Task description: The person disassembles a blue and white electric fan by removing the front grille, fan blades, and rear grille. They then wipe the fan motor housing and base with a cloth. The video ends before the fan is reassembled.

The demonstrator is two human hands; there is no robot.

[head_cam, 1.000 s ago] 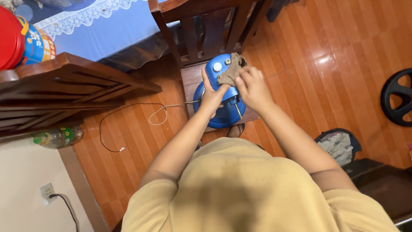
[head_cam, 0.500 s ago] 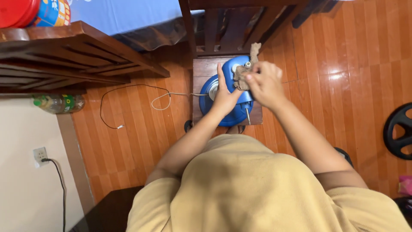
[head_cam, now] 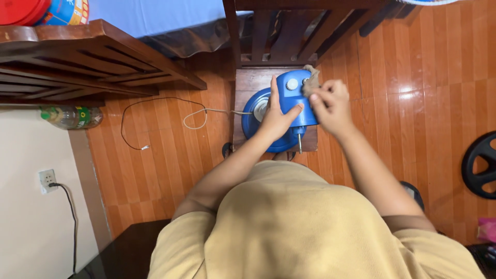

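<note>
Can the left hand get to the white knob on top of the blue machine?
Probably yes. The left hand already rests on the blue machine, and the white knob sits uncovered just past its fingers. The right hand, holding a brownish cloth, is off to the side, not over the knob.

Glossy orange-brown plank floor (head_cam: pixel 170 170) catches a bright glare at the right. A dark wooden chair (head_cam: pixel 289 36) stands at the top, a slatted wooden bench (head_cam: pixel 88 67) at the upper left. A cream wall (head_cam: pixel 26 206) with a socket (head_cam: pixel 47 180) fills the lower left.
</note>
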